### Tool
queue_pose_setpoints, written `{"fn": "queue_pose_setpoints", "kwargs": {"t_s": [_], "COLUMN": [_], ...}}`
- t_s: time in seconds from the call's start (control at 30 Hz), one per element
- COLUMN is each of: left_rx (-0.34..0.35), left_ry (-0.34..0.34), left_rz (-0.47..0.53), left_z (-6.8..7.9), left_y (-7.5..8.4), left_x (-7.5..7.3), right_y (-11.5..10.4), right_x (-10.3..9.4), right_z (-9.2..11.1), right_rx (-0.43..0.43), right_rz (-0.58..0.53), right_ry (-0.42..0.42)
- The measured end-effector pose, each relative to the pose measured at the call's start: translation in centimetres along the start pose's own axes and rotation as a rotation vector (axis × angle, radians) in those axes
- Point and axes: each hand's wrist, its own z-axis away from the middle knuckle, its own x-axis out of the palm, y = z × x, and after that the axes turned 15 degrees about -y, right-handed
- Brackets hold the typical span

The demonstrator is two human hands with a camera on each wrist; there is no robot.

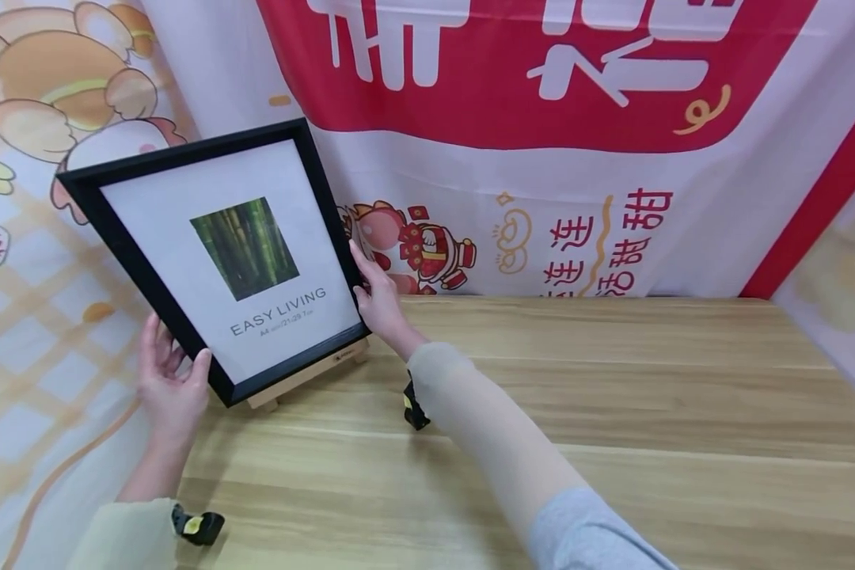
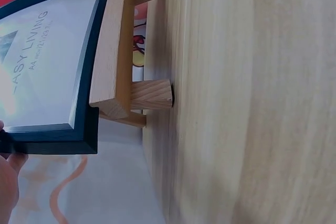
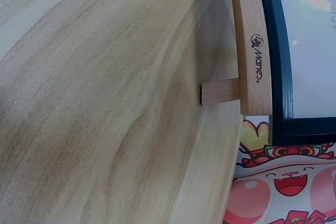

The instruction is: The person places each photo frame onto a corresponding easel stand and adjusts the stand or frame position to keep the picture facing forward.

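Note:
A black picture frame [image 1: 217, 305] with a white sheet, a bamboo photo and the words "EASY LIVING" leans back on a small wooden easel [image 1: 306, 378]. Its lower edge sits along the easel's ledge [image 2: 109, 51]. At the frame's lower left side my left hand [image 1: 174, 384] grips the edge, thumb toward the front and fingers partly hidden behind. My right hand [image 1: 381, 301] holds the opposite side, low on the right edge. The right wrist view shows the ledge with a printed logo [image 3: 257, 59] and the frame's corner [image 3: 283, 129], while the right hand is out of that view.
The easel's legs [image 2: 152, 94] stand on a wood-grain table [image 1: 613, 396]. Behind the table hangs a white and red printed cloth [image 1: 577, 182]. Another patterned cloth [image 1: 21, 332] hangs close at the left, beside the frame.

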Motion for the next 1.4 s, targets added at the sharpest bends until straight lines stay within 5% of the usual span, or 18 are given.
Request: {"fn": "queue_pose_setpoints", "kwargs": {"t_s": [0.43,0.77,1.17,1.4], "left_rx": [-0.057,-0.145,-0.065,-0.086], "left_ry": [-0.019,-0.092,-0.087,-0.072], "left_rz": [-0.036,-0.091,-0.067,-0.065], "left_z": [-0.8,-1.4,-1.8,-1.1], "left_y": [-0.6,-1.1,-1.7,-2.0], "left_x": [-0.3,-1.1,-0.4,-0.7], "right_y": [-0.6,-0.1,0.2,0.9], "right_x": [-0.3,0.1,-0.6,-0.8], "right_z": [-0.7,-1.2,-0.7,0.8], "right_rx": [0.14,0.177,0.199,0.206], "right_rz": [0.049,0.07,0.058,-0.031], "right_ry": [-0.14,-0.141,-0.167,-0.192]}}
